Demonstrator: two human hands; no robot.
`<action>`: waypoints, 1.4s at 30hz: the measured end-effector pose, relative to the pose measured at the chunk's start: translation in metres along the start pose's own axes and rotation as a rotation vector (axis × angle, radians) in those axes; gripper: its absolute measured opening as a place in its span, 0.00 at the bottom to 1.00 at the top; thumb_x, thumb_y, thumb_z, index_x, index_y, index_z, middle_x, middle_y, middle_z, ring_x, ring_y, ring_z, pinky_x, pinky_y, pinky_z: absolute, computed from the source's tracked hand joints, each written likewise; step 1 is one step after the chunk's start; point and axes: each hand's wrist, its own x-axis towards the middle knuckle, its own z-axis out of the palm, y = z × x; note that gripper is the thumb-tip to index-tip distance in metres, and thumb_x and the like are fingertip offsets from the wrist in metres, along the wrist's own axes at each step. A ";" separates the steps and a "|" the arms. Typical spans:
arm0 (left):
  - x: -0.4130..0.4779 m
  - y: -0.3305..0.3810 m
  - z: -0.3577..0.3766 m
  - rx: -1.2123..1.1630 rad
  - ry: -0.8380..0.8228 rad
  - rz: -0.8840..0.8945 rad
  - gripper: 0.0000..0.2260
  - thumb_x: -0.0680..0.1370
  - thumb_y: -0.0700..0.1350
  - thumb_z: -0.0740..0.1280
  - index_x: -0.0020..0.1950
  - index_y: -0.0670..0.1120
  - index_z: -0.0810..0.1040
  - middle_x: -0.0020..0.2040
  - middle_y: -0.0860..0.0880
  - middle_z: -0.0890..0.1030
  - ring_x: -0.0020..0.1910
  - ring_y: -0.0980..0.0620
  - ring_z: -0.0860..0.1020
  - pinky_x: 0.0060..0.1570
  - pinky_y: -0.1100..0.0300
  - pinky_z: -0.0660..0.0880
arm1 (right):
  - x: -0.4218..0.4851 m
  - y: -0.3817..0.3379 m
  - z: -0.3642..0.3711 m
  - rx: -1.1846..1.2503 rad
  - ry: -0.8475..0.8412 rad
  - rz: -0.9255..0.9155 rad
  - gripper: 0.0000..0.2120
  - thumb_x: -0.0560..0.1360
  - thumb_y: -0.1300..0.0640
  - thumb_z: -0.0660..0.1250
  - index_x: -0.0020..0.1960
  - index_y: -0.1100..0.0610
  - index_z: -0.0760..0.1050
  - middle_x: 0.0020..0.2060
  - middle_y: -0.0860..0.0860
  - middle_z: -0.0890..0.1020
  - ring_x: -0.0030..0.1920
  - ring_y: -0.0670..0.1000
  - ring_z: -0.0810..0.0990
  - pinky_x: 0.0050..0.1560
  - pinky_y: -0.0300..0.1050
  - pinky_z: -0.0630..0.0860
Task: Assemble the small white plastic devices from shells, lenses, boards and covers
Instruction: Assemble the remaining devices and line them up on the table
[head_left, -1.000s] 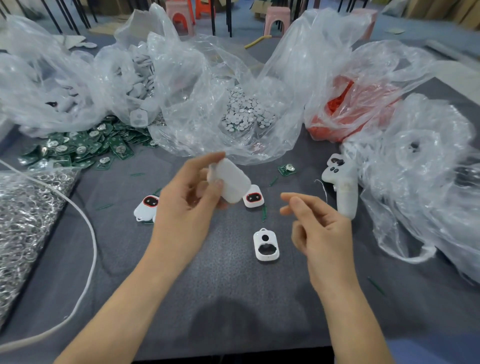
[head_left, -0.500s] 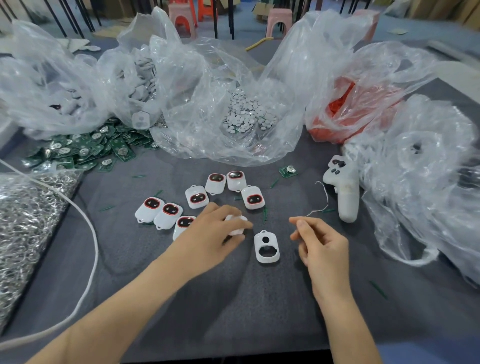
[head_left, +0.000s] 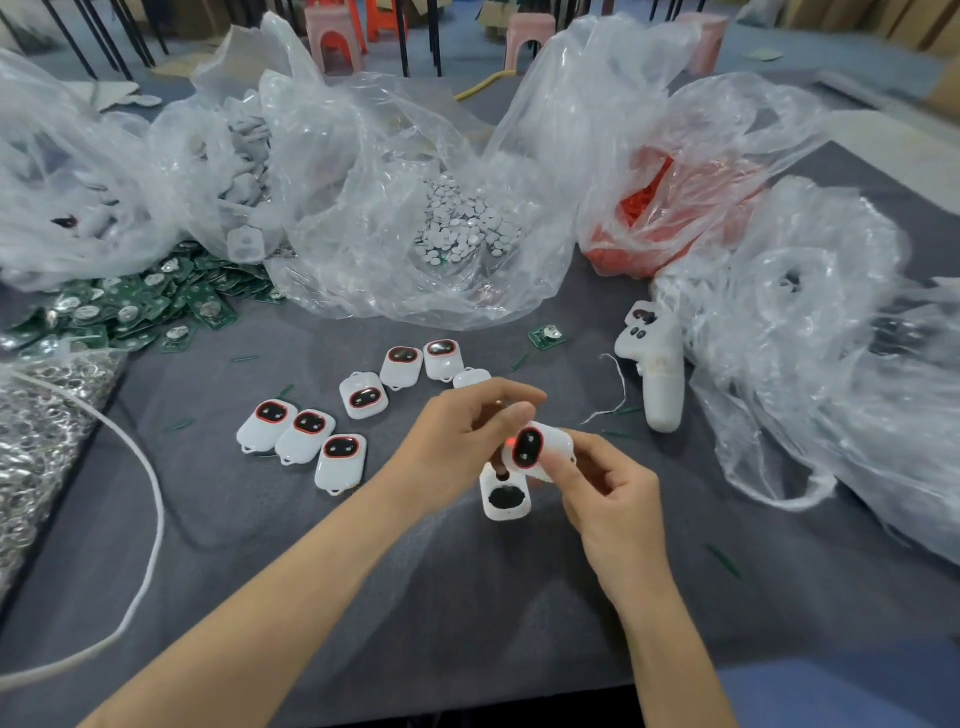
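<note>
**At mid-bench, near side: one device held in both hands**

Above the dark grey bench (head_left: 467, 597), a small white plastic device (head_left: 535, 449) with a red-rimmed black oval lens is held clear of the surface. The left hand (head_left: 457, 436) has its fingers curled, pinching the device's far end. The right hand (head_left: 608, 493) has thumb and fingers clamped on its right side. Directly beneath lies an empty white plastic shell (head_left: 506, 499). To the left, finished white devices (head_left: 311, 434) lie in a loose arc. Far left is a heap of green circuit boards (head_left: 130, 306). To the right lies a white handheld controller (head_left: 657, 374).
</note>
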 end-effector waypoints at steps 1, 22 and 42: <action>0.001 0.000 0.003 -0.002 0.028 0.016 0.09 0.80 0.40 0.63 0.55 0.52 0.79 0.34 0.57 0.80 0.34 0.55 0.78 0.38 0.60 0.77 | 0.001 0.000 -0.003 -0.013 0.065 -0.013 0.04 0.71 0.56 0.73 0.46 0.54 0.83 0.28 0.41 0.78 0.26 0.39 0.73 0.30 0.27 0.67; -0.046 -0.036 0.015 0.542 0.128 0.253 0.28 0.72 0.57 0.70 0.71 0.58 0.66 0.65 0.66 0.67 0.64 0.66 0.64 0.62 0.80 0.54 | 0.000 -0.046 -0.075 -0.279 0.781 -0.046 0.07 0.78 0.55 0.64 0.47 0.56 0.80 0.26 0.46 0.73 0.28 0.42 0.70 0.33 0.37 0.69; -0.065 -0.004 0.014 -0.130 0.380 -0.040 0.12 0.77 0.37 0.66 0.36 0.48 0.81 0.30 0.49 0.82 0.28 0.57 0.78 0.32 0.69 0.74 | -0.040 -0.018 0.026 -0.266 0.017 -0.289 0.09 0.70 0.66 0.71 0.48 0.58 0.83 0.48 0.51 0.83 0.50 0.48 0.83 0.49 0.38 0.78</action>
